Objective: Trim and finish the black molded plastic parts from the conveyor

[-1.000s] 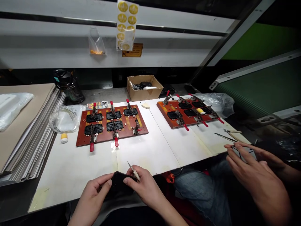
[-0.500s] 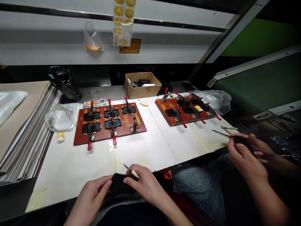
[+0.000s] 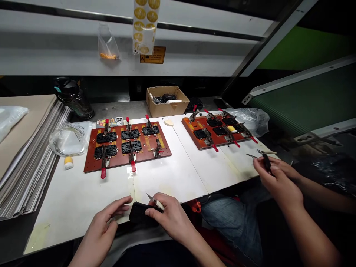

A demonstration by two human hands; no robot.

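Note:
In my right hand (image 3: 168, 213) are a craft knife (image 3: 157, 203) with a pale handle and a flat black plastic part (image 3: 141, 214). The blade points up and to the left, above the part's far edge. My left hand (image 3: 107, 218) is just left of the part, thumb and fingers apart, holding nothing. Beyond my hands lies a red-brown fixture board (image 3: 144, 155), where several black parts (image 3: 131, 147) sit under red-handled toggle clamps (image 3: 133, 165). The clamp at its front right stands over a spot without a black part.
A co-worker's hands (image 3: 274, 174) hold a black part and a blade at right, near a second clamp board (image 3: 191, 139). A cardboard box (image 3: 167, 108) stands behind. Stacked card sheets (image 3: 36, 148), a bottle (image 3: 75, 98) and a yellow-and-white roll (image 3: 68, 163) are at left.
My left hand has let go of the black part and its fingers have spread. My right hand keeps the part and knife. The co-worker's hands have shifted left and turned their part.

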